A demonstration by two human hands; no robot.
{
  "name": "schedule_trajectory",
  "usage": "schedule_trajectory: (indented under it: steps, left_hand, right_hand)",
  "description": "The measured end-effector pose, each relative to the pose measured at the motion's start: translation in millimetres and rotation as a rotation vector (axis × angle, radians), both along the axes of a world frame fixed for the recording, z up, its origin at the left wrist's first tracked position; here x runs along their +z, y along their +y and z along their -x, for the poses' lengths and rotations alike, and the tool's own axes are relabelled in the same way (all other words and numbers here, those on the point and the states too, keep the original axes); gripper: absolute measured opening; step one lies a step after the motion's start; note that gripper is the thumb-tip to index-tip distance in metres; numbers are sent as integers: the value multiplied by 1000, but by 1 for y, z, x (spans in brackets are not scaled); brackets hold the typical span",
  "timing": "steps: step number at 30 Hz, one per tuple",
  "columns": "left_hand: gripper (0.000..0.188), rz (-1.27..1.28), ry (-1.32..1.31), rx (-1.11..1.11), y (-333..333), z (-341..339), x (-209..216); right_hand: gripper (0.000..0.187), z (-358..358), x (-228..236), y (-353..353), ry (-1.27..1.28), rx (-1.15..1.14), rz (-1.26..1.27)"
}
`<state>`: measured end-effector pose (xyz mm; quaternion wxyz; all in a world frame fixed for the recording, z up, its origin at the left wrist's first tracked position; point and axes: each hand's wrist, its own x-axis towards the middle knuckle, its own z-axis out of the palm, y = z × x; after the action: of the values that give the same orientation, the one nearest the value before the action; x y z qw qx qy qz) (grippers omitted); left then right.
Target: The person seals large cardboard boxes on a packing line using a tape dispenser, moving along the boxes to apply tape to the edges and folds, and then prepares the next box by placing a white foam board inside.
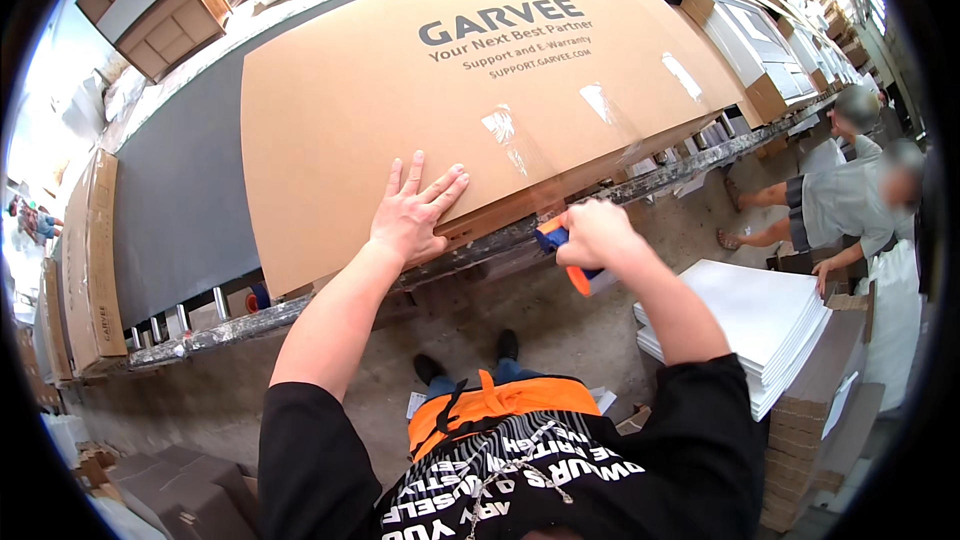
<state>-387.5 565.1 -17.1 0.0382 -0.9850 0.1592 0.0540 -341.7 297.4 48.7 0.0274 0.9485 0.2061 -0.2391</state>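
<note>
While the left hand (412,212) lies flat with fingers spread on the box (470,90), its fingertips point up the cardboard toward a strip of clear tape (505,135) just beyond them. The box rests on a grey conveyor (180,190), its near edge right under the left palm. The right hand (597,235) is curled tight around an orange and blue tape gun (572,265), its fingers closed on the handle at the box's front edge. Below and right of those fingers sits a stack of white sheets (760,315) on cardboard. Further right, two other people (850,195) bend over their own work. Flat cartons (90,260) lean well left of the left hand.
</note>
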Motion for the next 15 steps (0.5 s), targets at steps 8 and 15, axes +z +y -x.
schedule_trajectory:
  steps: [8, 15]
  left_hand:
    - [91, 64, -42, -13, 7, 9, -5]
    - [99, 45, -97, 127, 56, 60, -15]
  right_hand:
    - [26, 6, -38, 56, -98, 88, 101]
    - [52, 63, -78, 40, 308, 85, 242]
